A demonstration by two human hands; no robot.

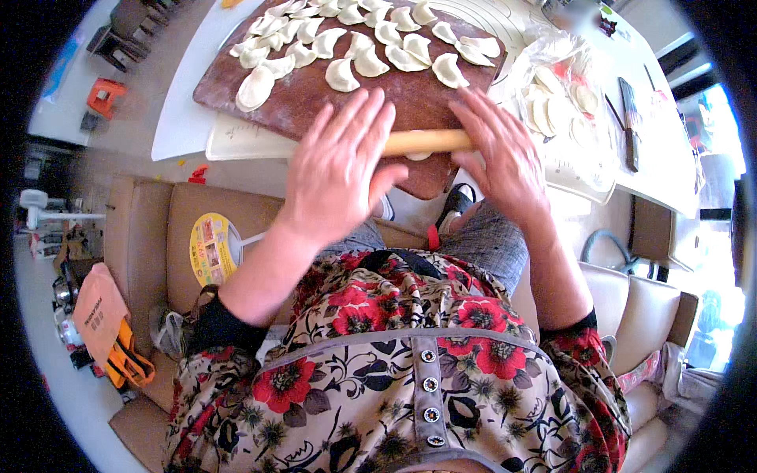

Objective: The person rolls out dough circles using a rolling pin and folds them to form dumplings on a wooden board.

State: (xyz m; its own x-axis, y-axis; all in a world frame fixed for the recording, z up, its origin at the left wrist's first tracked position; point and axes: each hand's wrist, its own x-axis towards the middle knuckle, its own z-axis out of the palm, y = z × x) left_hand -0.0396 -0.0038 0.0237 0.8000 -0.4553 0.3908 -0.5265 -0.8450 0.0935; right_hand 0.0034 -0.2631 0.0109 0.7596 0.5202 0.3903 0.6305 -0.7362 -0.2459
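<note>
A wooden rolling pin (429, 142) lies across the near part of a dark wooden board (295, 97), over a piece of dough (419, 156) that shows only at its edges. My left hand (343, 159) rests flat-palmed on the pin's left end, fingers extended. On the pin's right end lies my right hand (502, 154), its fingers also stretched out. Folded dumplings (369, 59) cover the far side of the board. A flat oval dumpling or wrapper (255, 88) sits at the board's left.
A clear plastic bag with round dough wrappers (547, 109) lies right of the board. Farther right is a knife (631, 124) on the white table (662, 177). Under the board is a pale mat (236, 142). A brown sofa (142, 236) stands close by.
</note>
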